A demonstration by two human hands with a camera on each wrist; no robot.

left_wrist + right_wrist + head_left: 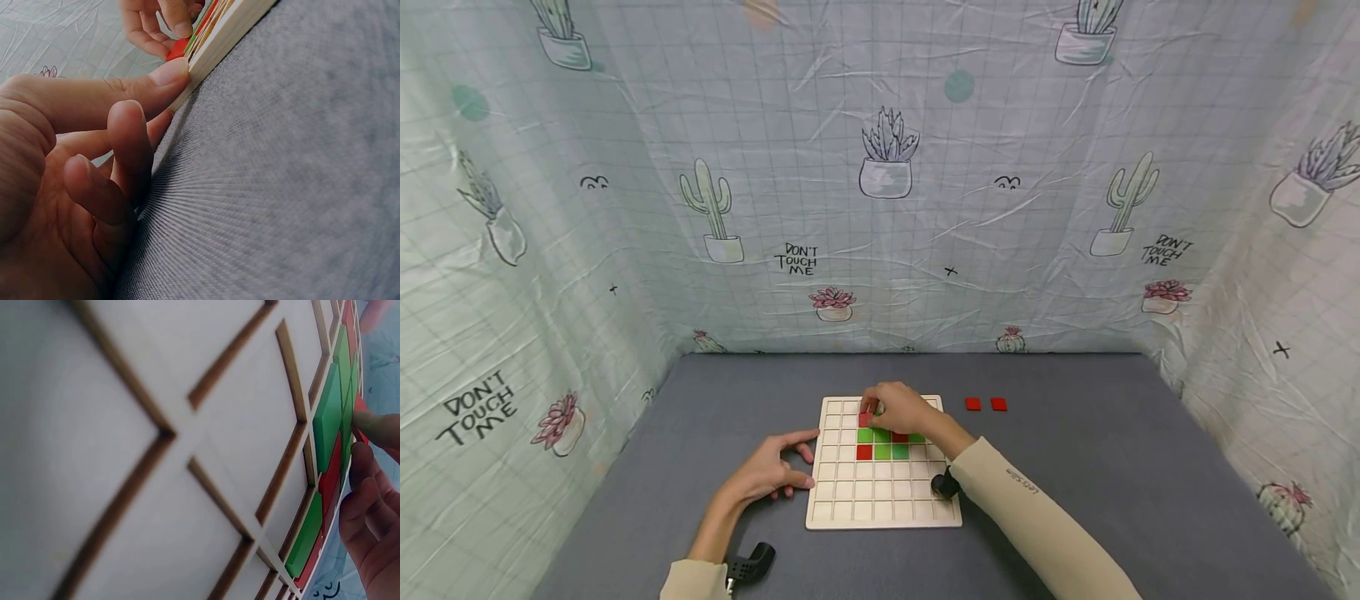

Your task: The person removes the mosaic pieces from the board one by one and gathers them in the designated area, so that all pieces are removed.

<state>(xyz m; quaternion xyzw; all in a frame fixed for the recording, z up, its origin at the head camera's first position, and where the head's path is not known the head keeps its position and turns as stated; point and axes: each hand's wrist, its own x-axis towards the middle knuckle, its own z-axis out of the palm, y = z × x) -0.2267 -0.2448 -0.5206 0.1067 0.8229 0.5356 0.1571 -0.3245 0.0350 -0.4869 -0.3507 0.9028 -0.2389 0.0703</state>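
Note:
A pale wooden grid board (883, 510) lies on the grey surface, with green tiles (882, 452) and red tiles (864, 452) set in its upper middle cells. Over the upper part of the board, my right hand (904, 410) pinches a red square tile (865, 420) between thumb and fingertips. That red tile (360, 411) shows only partly in the right wrist view. My left hand (766, 468) rests at the board's left edge, index finger and thumb stretched out to touch it. In the left wrist view the thumb (144, 94) lies against the board's wooden side (219, 47).
Two loose red tiles, the left one (973, 404) and the right one (998, 404), lie right of the board's far corner. A cactus-print curtain (955, 217) hangs behind and on both sides of the grey table (1075, 467).

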